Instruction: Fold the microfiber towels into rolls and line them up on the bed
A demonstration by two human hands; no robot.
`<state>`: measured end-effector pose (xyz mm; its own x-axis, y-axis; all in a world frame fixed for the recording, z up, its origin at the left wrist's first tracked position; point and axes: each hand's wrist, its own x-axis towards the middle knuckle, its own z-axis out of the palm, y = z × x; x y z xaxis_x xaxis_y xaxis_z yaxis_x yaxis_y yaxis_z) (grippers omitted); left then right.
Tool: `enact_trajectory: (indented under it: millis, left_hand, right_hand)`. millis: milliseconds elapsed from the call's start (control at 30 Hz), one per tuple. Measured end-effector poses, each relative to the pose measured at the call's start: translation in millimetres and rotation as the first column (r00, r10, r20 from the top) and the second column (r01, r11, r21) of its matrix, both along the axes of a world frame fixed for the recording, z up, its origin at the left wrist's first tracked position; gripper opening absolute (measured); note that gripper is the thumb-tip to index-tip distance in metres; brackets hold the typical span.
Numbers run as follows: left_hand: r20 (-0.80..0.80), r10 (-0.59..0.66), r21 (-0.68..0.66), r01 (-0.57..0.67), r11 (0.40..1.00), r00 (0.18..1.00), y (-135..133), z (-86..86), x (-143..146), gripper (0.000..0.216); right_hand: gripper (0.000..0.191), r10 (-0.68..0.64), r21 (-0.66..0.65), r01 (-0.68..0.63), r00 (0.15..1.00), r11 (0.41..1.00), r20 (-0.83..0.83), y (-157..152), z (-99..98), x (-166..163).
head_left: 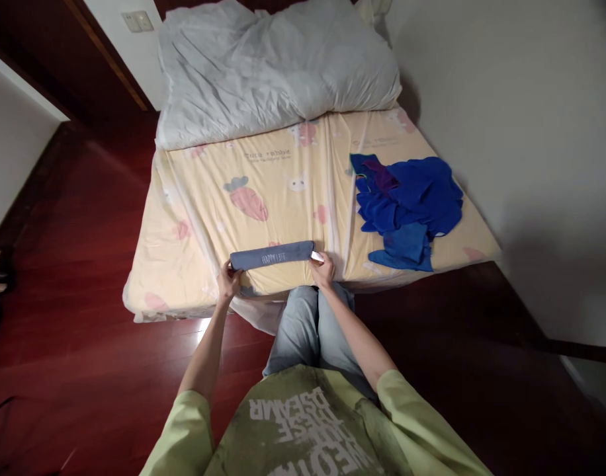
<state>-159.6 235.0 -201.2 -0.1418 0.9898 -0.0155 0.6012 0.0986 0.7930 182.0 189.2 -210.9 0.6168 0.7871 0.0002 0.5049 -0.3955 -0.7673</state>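
A long strip of folded grey-blue cloth [272, 256], printed "HAPPY LIFE", lies across the near part of the bed. My left hand [228, 281] grips its left end, thumb and fingers closed on the edge. At the opposite end, my right hand [323, 270] pinches the cloth's corner, where a small white tag [317, 256] sticks out by the fingers. To the right on the bed is a crumpled heap of blue cloths [412, 195], with a dark purple patch at its top left. Neither hand touches that heap.
The bed [198, 198] has a yellow sheet with carrot and rabbit prints under a clear plastic cover. A bulky quilt [278, 66] in pale grey wrapping fills the far end. A wall [506, 132] borders the right side; dark red floor [85, 264] lies to the left.
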Motion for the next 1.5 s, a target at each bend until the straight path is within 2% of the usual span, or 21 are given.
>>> enact_trajectory:
  millis: [300, 567, 767, 867, 933, 967, 1033, 1100, 1200, 1267, 1333, 1433, 1500]
  left_hand:
    - [-0.027, 0.004, 0.0, -0.004, 1.0, 1.0, 0, -2.9, -1, 0.059]
    - [-0.082, 0.004, -0.018, -0.005, 1.0, 0.997, 1, 0.5, -2, 0.055]
    - [-0.084, -0.031, -0.067, 0.025, 0.997, 0.996, 9, 2.1, -4, 0.052]
    - [-0.121, -0.012, -0.059, 0.005, 0.998, 0.993, 7, 6.0, -3, 0.061]
    - [-0.182, -0.002, 0.051, 0.011, 0.999, 0.983, 2, 12.9, 2, 0.073]
    - [-0.221, -0.018, 0.122, 0.046, 0.992, 0.975, 0, 17.7, 6, 0.076]
    - [-0.312, -0.103, 0.22, 0.178, 0.959, 0.944, -1, 28.7, 18, 0.075]
    - [-0.393, -0.223, 0.229, 0.33, 0.916, 0.892, 4, 37.7, 33, 0.071]
    - [-0.453, -0.35, 0.16, 0.46, 0.873, 0.82, 18, 38.1, 49, 0.076]
    - [-0.459, -0.41, 0.103, 0.506, 0.857, 0.788, 25, 28.3, 50, 0.079]
    - [-0.459, -0.444, 0.073, 0.531, 0.844, 0.77, 26, 14.9, 43, 0.076]
    - [-0.464, -0.45, 0.065, 0.536, 0.842, 0.763, 23, 0.0, 27, 0.069]
    - [-0.47, -0.462, 0.049, 0.545, 0.837, 0.752, 24, -2.2, 18, 0.065]
  right_hand:
    - [0.059, -0.083, 0.106, 0.086, 0.996, 0.991, -0.033, 7, -4.3, -2]
    - [0.048, -0.041, 0.096, 0.056, 0.986, 0.994, -0.161, 15, -6.0, 3]
    - [0.055, 0.027, 0.06, -0.013, 0.97, 0.998, -0.242, 20, -13.0, 21]
    - [0.054, 0.006, 0.103, 0.007, 0.992, 0.995, -0.125, 16, -3.7, 22]
    - [0.049, -0.029, 0.171, 0.017, 0.997, 0.985, 0.068, 12, 9.8, 16]
    - [0.047, 0.0, 0.194, -0.033, 0.986, 0.98, 0.168, 11, 18.0, 11]
    - [0.046, 0.186, 0.172, -0.253, 0.924, 0.952, 0.334, 13, 34.5, -2]
    - [0.047, 0.422, 0.082, -0.5, 0.798, 0.862, 0.431, 23, 46.4, -14]
    - [0.051, 0.635, -0.048, -0.696, 0.622, 0.716, 0.457, 40, 46.3, -23]
    - [0.055, 0.723, -0.118, -0.759, 0.544, 0.641, 0.426, 45, 35.1, -18]
    - [0.06, 0.761, -0.166, -0.776, 0.51, 0.608, 0.402, 42, 20.8, -7]
    - [0.065, 0.743, -0.185, -0.747, 0.534, 0.638, 0.405, 33, 4.6, 12]
    - [0.067, 0.732, -0.182, -0.737, 0.545, 0.65, 0.409, 31, -0.4, 20]
